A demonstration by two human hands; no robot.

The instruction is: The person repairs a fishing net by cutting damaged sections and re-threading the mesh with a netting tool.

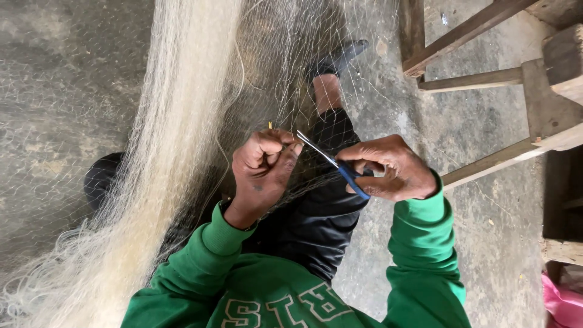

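My left hand [262,165] is closed, pinching strands of a fine pale fishing net [176,121] together with a thin yellowish stick that pokes up above the fingers. My right hand [388,167] grips a pair of blue-handled scissors [331,161], and their metal blades reach left to the fingertips of my left hand. The net drapes over my lap and dark trousers [316,212] and bunches into a thick pale band at the left. Green sleeves cover both my arms.
A wooden bench or frame [486,79] stands at the upper right on the concrete floor [61,91]. My foot in a dark sandal [340,58] lies under the net. Something pink [562,300] sits in the lower right corner.
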